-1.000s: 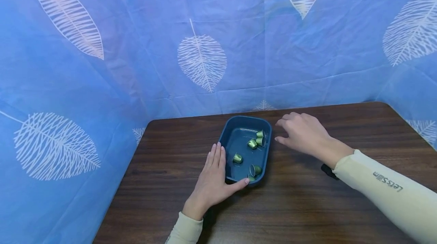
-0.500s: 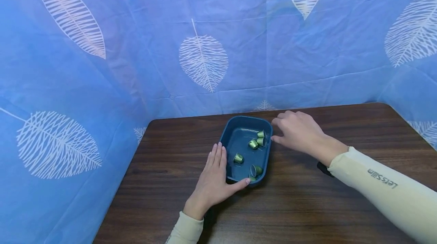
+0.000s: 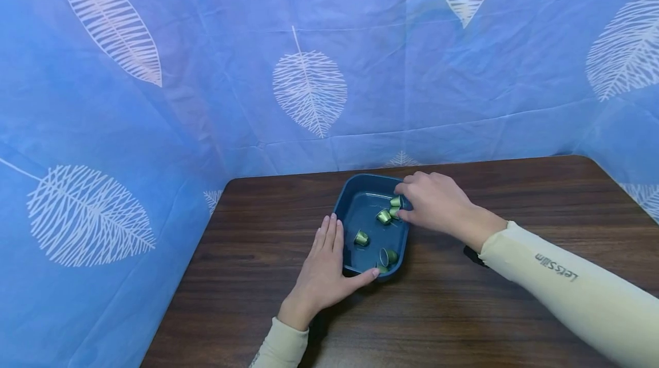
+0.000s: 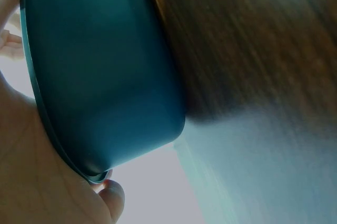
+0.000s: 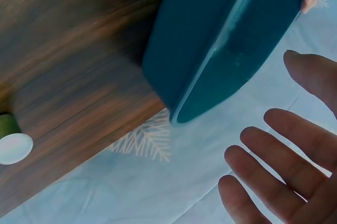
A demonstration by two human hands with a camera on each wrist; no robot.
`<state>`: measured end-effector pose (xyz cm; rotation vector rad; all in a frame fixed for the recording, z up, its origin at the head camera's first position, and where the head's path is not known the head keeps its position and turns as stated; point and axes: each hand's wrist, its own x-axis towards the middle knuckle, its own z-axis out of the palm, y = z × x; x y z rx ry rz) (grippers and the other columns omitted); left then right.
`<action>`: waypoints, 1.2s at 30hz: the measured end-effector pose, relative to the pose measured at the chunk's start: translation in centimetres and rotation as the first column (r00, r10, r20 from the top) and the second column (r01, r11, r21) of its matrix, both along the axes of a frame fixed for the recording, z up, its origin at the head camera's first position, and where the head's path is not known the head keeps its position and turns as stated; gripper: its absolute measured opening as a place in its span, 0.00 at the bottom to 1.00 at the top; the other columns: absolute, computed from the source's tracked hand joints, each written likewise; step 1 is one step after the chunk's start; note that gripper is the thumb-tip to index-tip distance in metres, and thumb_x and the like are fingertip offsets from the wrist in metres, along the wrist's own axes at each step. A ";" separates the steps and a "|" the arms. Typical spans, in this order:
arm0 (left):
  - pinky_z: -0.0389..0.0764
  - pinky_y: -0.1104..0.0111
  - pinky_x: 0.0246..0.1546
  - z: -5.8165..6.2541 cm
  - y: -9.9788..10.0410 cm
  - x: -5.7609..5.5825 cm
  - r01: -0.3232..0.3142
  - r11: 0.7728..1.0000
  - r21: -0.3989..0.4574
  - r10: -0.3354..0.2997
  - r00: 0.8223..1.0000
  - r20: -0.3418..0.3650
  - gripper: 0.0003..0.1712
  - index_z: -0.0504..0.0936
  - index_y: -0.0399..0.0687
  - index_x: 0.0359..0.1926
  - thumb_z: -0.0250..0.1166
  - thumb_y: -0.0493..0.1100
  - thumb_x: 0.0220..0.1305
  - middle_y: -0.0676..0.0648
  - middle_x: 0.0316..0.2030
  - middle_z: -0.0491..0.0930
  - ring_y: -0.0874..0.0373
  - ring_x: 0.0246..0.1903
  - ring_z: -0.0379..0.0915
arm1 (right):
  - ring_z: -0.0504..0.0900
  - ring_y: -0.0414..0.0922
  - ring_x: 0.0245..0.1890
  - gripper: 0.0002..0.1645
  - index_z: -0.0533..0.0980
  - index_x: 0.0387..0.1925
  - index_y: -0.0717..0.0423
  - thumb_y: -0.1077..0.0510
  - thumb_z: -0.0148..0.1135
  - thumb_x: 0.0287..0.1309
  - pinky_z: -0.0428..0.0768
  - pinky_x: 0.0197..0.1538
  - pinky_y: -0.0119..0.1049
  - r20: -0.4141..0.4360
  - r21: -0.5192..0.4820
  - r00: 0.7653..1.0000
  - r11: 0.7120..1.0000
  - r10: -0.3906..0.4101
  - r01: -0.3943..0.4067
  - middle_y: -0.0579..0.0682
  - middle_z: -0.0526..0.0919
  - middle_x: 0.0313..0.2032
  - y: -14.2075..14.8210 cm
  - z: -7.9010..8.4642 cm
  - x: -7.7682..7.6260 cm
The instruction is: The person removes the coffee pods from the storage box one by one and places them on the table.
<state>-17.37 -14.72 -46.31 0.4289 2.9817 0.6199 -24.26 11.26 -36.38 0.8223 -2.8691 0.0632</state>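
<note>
A dark blue plastic bin [image 3: 374, 182] stands on the brown wooden table, with several green coffee capsules [image 3: 361, 238] lying loose inside. My left hand [image 3: 321, 276] rests against the bin's near left corner, fingers straight along the left rim and thumb across the near rim. In the left wrist view its palm lies by the rim, close to the bin's outer wall [image 4: 105, 71]. My right hand [image 3: 435, 202] reaches over the bin's right rim, fingertips close to the capsules at the far right. The right wrist view shows its fingers [image 5: 284, 161] spread, holding nothing.
Another green capsule with a pale lid [image 5: 13, 142] stands on the table beside the bin in the right wrist view; the head view does not show it. A blue cloth with white leaf prints [image 3: 216, 70] hangs behind the table [image 3: 247, 230].
My right hand has moved left, from beside the bin to over its right rim near the capsules. My left hand stays at the bin, and the capsules have kept their places.
</note>
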 end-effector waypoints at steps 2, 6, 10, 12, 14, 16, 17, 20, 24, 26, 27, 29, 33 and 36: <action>0.49 0.48 0.86 -0.1 0.0 -0.1 -0.002 1.000 -0.007 0.002 1.000 0.000 0.73 0.45 0.44 0.88 0.56 0.88 0.61 0.46 0.88 0.36 0.49 0.88 0.29 | 0.89 0.52 0.42 0.26 0.88 0.53 0.55 0.45 0.81 0.59 0.90 0.43 0.50 0.003 0.009 1.000 1.000 0.012 -0.012 0.56 0.92 0.48 -0.4 -0.2 -0.1; 0.49 0.49 0.86 -0.2 0.0 -0.1 -0.004 1.000 -0.012 0.003 1.000 -0.004 0.73 0.45 0.44 0.88 0.55 0.88 0.61 0.47 0.88 0.35 0.50 0.88 0.28 | 0.88 0.52 0.44 0.26 0.88 0.53 0.55 0.45 0.81 0.59 0.89 0.47 0.51 0.009 0.045 0.999 0.998 0.045 -0.045 0.55 0.92 0.47 -1.1 -0.7 -0.1; 0.49 0.48 0.86 -0.2 0.0 -0.1 0.000 1.000 -0.004 0.000 1.000 -0.011 0.73 0.45 0.44 0.88 0.56 0.88 0.61 0.46 0.88 0.36 0.50 0.88 0.29 | 0.89 0.52 0.45 0.28 0.88 0.53 0.56 0.43 0.82 0.58 0.89 0.49 0.51 -0.002 0.081 0.995 0.992 0.101 -0.101 0.54 0.92 0.45 -1.8 -1.3 -0.1; 0.48 0.49 0.86 -0.2 -0.1 -0.1 0.000 1.000 -0.003 0.000 1.000 -0.011 0.73 0.45 0.44 0.88 0.56 0.87 0.61 0.46 0.88 0.36 0.50 0.88 0.29 | 0.89 0.51 0.45 0.29 0.89 0.53 0.56 0.42 0.82 0.57 0.90 0.49 0.50 -0.005 0.092 0.992 0.988 0.123 -0.122 0.54 0.92 0.45 -2.2 -1.5 -0.1; 0.48 0.49 0.86 -0.2 -0.1 -0.1 0.001 1.000 -0.003 -0.001 1.000 -0.011 0.73 0.45 0.44 0.88 0.56 0.88 0.61 0.46 0.88 0.36 0.49 0.88 0.29 | 0.89 0.51 0.45 0.28 0.89 0.53 0.55 0.42 0.82 0.58 0.90 0.49 0.50 -0.003 0.097 0.991 0.986 0.136 -0.135 0.54 0.92 0.45 -2.5 -1.7 -0.1; 0.47 0.49 0.86 -0.2 -0.1 -0.1 0.002 1.000 -0.005 -0.002 1.000 -0.011 0.72 0.45 0.45 0.88 0.55 0.88 0.61 0.46 0.88 0.36 0.49 0.88 0.29 | 0.89 0.51 0.45 0.27 0.89 0.52 0.55 0.42 0.81 0.58 0.90 0.49 0.50 -0.002 0.104 0.990 0.984 0.144 -0.143 0.53 0.93 0.46 -2.8 -1.9 -0.1; 0.47 0.50 0.86 -0.1 -0.1 -0.1 0.002 1.000 -0.006 -0.002 1.000 -0.008 0.72 0.45 0.45 0.88 0.55 0.88 0.61 0.47 0.88 0.36 0.50 0.88 0.29 | 0.89 0.51 0.45 0.27 0.89 0.52 0.55 0.42 0.81 0.58 0.90 0.49 0.50 -0.001 0.107 0.989 0.984 0.147 -0.146 0.53 0.93 0.46 -2.9 -1.9 -0.1; 0.48 0.49 0.86 -0.1 -0.1 -0.1 0.008 1.000 -0.002 -0.008 1.000 -0.012 0.72 0.45 0.45 0.88 0.55 0.87 0.62 0.46 0.88 0.36 0.49 0.88 0.29 | 0.88 0.50 0.45 0.26 0.89 0.51 0.54 0.41 0.81 0.59 0.90 0.49 0.49 0.004 0.114 0.989 0.982 0.151 -0.151 0.52 0.93 0.45 -3.2 -2.0 -0.2; 0.47 0.49 0.87 -0.2 0.0 -0.2 0.013 1.000 -0.008 -0.013 1.000 -0.008 0.72 0.44 0.44 0.88 0.55 0.87 0.62 0.46 0.88 0.34 0.50 0.88 0.28 | 0.90 0.51 0.47 0.27 0.89 0.52 0.54 0.42 0.80 0.59 0.90 0.51 0.50 0.030 0.115 0.988 0.981 0.153 -0.156 0.53 0.93 0.47 -3.7 -2.1 -0.2; 0.46 0.50 0.87 -0.2 0.0 -0.2 0.013 1.000 -0.014 -0.013 1.000 -0.006 0.72 0.43 0.44 0.88 0.55 0.87 0.62 0.46 0.88 0.33 0.50 0.88 0.27 | 0.90 0.51 0.48 0.28 0.89 0.54 0.54 0.41 0.80 0.60 0.91 0.52 0.50 0.050 0.118 0.987 0.980 0.155 -0.160 0.54 0.92 0.49 -3.9 -2.2 -0.2; 0.46 0.50 0.87 -0.1 0.0 -0.2 0.012 1.000 -0.018 -0.012 1.000 -0.003 0.72 0.43 0.44 0.88 0.54 0.88 0.62 0.47 0.88 0.33 0.51 0.88 0.27 | 0.90 0.51 0.48 0.28 0.88 0.55 0.54 0.41 0.80 0.60 0.91 0.52 0.51 0.061 0.119 0.986 0.980 0.156 -0.162 0.54 0.92 0.49 -4.0 -2.2 -0.2; 0.46 0.50 0.87 -0.1 0.0 -0.2 0.012 1.000 -0.024 -0.012 1.000 -0.003 0.72 0.43 0.44 0.88 0.54 0.88 0.62 0.46 0.88 0.33 0.50 0.88 0.27 | 0.90 0.51 0.48 0.29 0.88 0.56 0.54 0.41 0.80 0.60 0.91 0.52 0.51 0.080 0.123 0.984 0.978 0.160 -0.169 0.55 0.92 0.49 -4.2 -2.4 -0.2; 0.48 0.49 0.86 -0.1 -0.1 -0.2 0.011 1.000 -0.025 -0.012 1.000 -0.011 0.72 0.44 0.44 0.88 0.55 0.88 0.62 0.45 0.88 0.35 0.49 0.88 0.29 | 0.90 0.51 0.46 0.28 0.89 0.55 0.54 0.42 0.80 0.60 0.91 0.52 0.51 0.102 0.128 0.980 0.974 0.173 -0.185 0.54 0.92 0.48 -4.4 -2.7 -0.2; 0.48 0.48 0.86 -0.1 -0.1 -0.2 0.011 1.000 -0.022 -0.011 1.000 -0.015 0.73 0.44 0.44 0.88 0.55 0.88 0.62 0.45 0.88 0.35 0.48 0.88 0.30 | 0.90 0.51 0.47 0.27 0.89 0.54 0.53 0.43 0.81 0.59 0.90 0.53 0.52 0.109 0.131 0.978 0.972 0.179 -0.193 0.54 0.93 0.47 -4.6 -2.9 -0.3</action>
